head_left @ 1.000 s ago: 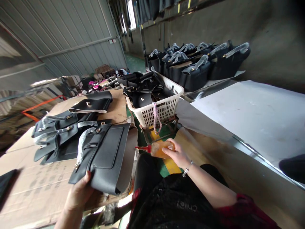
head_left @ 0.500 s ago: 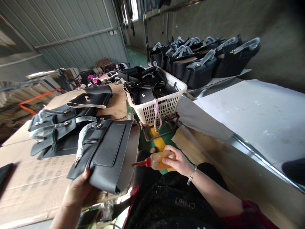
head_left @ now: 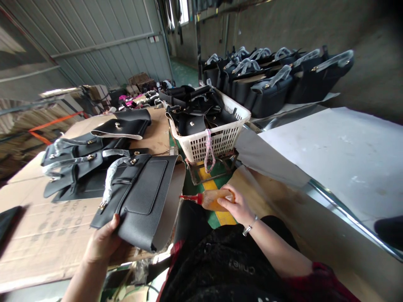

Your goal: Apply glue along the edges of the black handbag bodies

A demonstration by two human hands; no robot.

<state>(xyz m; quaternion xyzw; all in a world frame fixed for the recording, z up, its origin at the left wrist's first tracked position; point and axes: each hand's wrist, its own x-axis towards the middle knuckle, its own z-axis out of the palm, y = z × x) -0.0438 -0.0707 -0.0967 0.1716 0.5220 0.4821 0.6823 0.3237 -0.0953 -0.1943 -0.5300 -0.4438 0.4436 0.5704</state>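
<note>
My left hand grips the near lower edge of a black bag panel, thumb on top and fingers underneath. The panel has a stitched rectangular pocket, a plastic-wrapped handle and a pale inner side curling up at its right. In my right hand is a glue bottle of amber liquid, lying level, its red nozzle pointing left at the panel's right edge. A small gap seems to separate the tip from the panel.
More black bag pieces lie on the cardboard-covered table at the left. A white basket full of black pieces stands ahead. Finished-looking bags line the back right, behind a white sheet-covered table.
My right hand has moved slightly up and right with the bottle, whose nozzle is now level near the panel's edge. My left hand keeps its grip. The view has shifted slightly.
</note>
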